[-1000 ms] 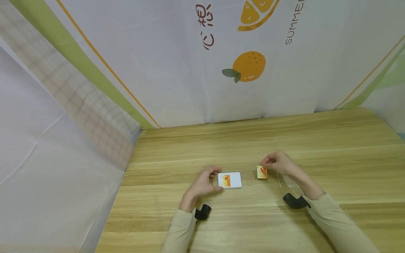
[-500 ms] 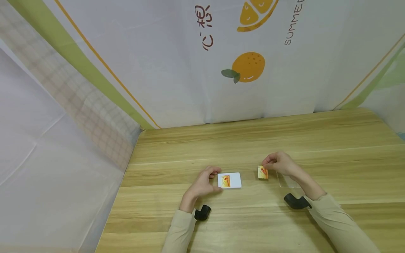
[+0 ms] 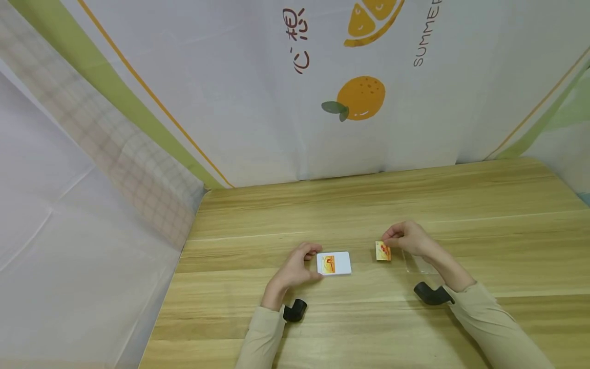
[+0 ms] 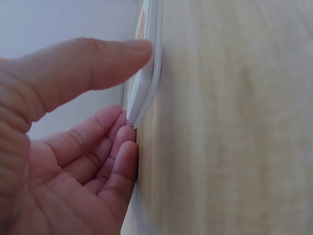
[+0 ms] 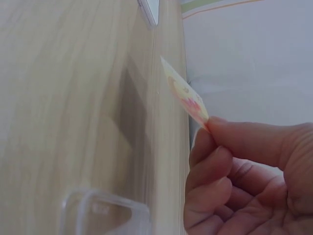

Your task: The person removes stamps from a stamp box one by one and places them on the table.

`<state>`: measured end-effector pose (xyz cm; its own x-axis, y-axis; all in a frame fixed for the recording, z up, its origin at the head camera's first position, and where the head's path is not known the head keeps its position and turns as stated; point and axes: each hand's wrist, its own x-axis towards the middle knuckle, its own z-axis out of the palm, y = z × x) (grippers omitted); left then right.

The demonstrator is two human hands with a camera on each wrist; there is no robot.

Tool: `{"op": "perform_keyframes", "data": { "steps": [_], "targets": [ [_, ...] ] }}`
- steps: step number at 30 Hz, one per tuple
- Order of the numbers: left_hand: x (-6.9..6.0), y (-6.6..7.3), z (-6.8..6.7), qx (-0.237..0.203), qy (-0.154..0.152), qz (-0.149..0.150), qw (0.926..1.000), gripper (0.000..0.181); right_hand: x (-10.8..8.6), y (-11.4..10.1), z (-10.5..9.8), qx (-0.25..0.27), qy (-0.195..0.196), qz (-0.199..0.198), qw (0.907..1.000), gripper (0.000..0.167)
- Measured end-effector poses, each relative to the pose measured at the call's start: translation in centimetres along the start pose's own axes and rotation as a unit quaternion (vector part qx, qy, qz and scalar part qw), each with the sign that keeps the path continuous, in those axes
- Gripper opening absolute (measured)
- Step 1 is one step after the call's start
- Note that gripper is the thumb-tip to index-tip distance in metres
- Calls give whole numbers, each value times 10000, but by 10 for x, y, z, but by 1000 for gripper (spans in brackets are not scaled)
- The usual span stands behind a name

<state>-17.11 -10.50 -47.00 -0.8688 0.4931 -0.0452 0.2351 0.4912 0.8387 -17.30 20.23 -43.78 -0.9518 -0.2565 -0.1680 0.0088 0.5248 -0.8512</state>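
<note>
A flat white rectangular case [image 3: 342, 263] with rounded corners lies on the table, a yellow-orange picture on its left half. My left hand [image 3: 296, 267] holds it at its left end, thumb on the near edge and fingers by the far edge. In the left wrist view the thumb [image 4: 98, 66] touches the case's side [image 4: 144, 90]. My right hand [image 3: 412, 239] pinches a small yellow-and-red picture card [image 3: 382, 251] by a corner between thumb and forefinger. The right wrist view shows that card [image 5: 186, 98] tilted above the table, its shadow below.
A clear plastic cover [image 3: 418, 265] lies on the table under my right wrist, partly hidden by it. Black angled pieces [image 3: 295, 310] sit at both sleeve cuffs. White printed cloth [image 3: 258, 113] hangs behind the wooden table [image 3: 322, 215] and at its left.
The picture card in my right hand has shifted very slightly right and its tilt has changed a little. My left hand and the white case stay nearly still.
</note>
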Motion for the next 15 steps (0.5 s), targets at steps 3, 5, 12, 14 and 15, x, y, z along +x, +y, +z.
{"op": "perform_keyframes", "data": {
  "steps": [3, 5, 12, 14, 15],
  "targets": [
    [0, 0, 0, 39, 4, 7, 10000, 60, 0, 0, 0, 9, 21, -6, 10000, 13],
    [0, 0, 0, 58, 9, 6, 10000, 59, 1, 1, 0, -14, 42, -23, 10000, 12],
    [-1, -1, 0, 75, 51, 27, 10000, 58, 0, 2, 0, -24, 45, -40, 10000, 12],
    [-1, -1, 0, 81, 57, 40, 9999, 58, 0, 2, 0, -12, 35, -53, 10000, 12],
    [-1, -1, 0, 77, 59, 42, 9999, 58, 0, 2, 0, -8, 33, -57, 10000, 12]
  ]
}}
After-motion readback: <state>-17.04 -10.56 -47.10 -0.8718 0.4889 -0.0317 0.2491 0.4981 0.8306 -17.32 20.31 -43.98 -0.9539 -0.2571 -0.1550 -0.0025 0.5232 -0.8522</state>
